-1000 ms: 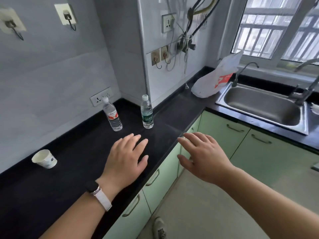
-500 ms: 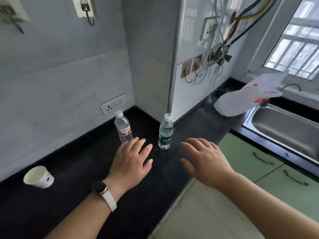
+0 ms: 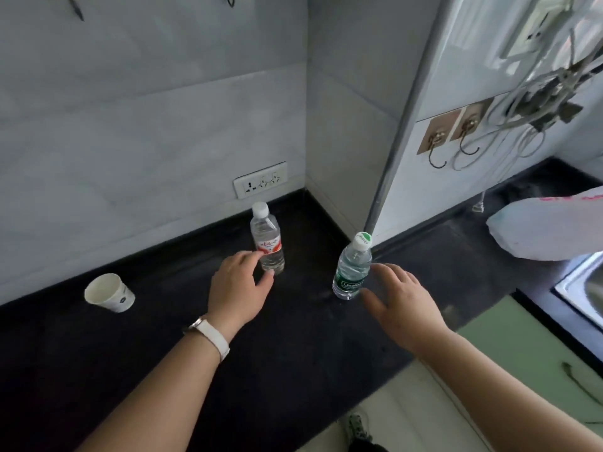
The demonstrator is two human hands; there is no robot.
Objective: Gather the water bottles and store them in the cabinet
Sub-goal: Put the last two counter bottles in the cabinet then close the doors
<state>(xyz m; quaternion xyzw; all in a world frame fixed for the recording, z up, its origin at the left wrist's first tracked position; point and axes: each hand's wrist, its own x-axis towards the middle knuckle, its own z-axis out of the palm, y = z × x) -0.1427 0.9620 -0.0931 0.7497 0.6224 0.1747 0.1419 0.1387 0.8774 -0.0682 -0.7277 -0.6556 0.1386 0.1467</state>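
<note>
Fingers [image 3: 249, 257] of the left hand [image 3: 236, 288] curve open beside the clear plastic water bottle with a red label [image 3: 268, 246], thumb near its base; I cannot tell whether they touch it. Fingers [image 3: 396, 272] of the right hand [image 3: 404, 308] spread just beside the clear green-labelled water bottle [image 3: 352, 272]. Both bottles stand upright on the black tabletop [image 3: 293, 337].

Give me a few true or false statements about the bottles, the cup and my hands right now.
1. The red-label bottle and green-label bottle both stand upright on the counter. True.
2. The paper cup stands upright. False: it lies on its side.
3. The right hand grips the green-label bottle. False: it is open beside it.
4. A watch sits on the wrist of the left hand. True.
</note>
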